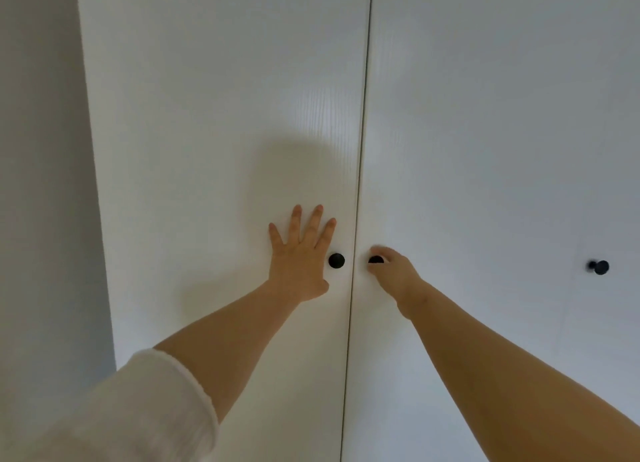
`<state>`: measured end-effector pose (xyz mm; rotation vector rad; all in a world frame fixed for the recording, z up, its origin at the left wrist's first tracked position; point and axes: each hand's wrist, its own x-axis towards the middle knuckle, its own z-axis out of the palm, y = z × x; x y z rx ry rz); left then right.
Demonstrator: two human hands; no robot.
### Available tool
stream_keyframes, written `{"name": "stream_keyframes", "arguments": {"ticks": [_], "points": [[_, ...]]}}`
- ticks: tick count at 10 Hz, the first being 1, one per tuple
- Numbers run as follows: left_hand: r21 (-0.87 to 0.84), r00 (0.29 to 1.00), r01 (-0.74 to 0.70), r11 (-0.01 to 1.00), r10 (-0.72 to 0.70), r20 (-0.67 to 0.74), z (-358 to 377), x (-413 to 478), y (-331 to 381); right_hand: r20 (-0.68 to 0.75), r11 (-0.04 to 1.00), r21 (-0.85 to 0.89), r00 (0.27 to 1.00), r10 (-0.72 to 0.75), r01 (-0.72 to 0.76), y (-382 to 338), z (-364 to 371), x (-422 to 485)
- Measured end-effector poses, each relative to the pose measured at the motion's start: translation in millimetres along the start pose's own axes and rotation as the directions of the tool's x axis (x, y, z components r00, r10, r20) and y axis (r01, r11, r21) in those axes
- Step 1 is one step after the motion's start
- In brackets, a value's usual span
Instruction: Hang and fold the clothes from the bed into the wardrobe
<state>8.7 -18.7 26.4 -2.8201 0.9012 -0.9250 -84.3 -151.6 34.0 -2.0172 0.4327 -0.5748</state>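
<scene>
Head view. You stand close to the wardrobe (485, 115) with both doors shut; the seam (360, 184) between them runs down the middle of the frame.

Your left hand (299, 257) lies flat on the left door (225, 115), fingers straight and spread, just beside the left knob (336, 260) but not on it. Your right hand (391, 267) is on the right door (450, 80), fingers curled round the right knob (375, 260), which they half hide; the hand is slightly blurred. A far knob (599, 266) sits well apart to the right, untouched. A pale sleeve (121, 409) covers your upper left arm, and a grey wall (34, 149) borders the wardrobe on the left.

The clothes and the bed are out of view, and neither hand carries a garment.

Step in hand, as judged: opening the wardrobe, the first move before anything can be hung or folded. The task looks barely begun.

The next move calls for a straight pull on the right knob while your flat left hand steadies the left door. Step back enough for the door to swing past you, then go to the bed for a garment.

No brand, label or writing can be read anywhere; doors and knobs are plain.
</scene>
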Motion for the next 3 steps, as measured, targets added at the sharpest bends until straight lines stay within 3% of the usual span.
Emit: {"name": "stream_keyframes", "arguments": {"ticks": [2,3], "points": [[0.015,0.991,-0.125,0.992,0.124,0.048,-21,-30,4,0.077,0.988,0.127,0.994,0.084,-0.093,-2,-23,-57],[0.011,0.982,-0.18,0.984,0.179,0.063,-29,-46,6,-0.07,0.972,0.236,0.997,0.042,-0.024,-14,-54,-86]]}}
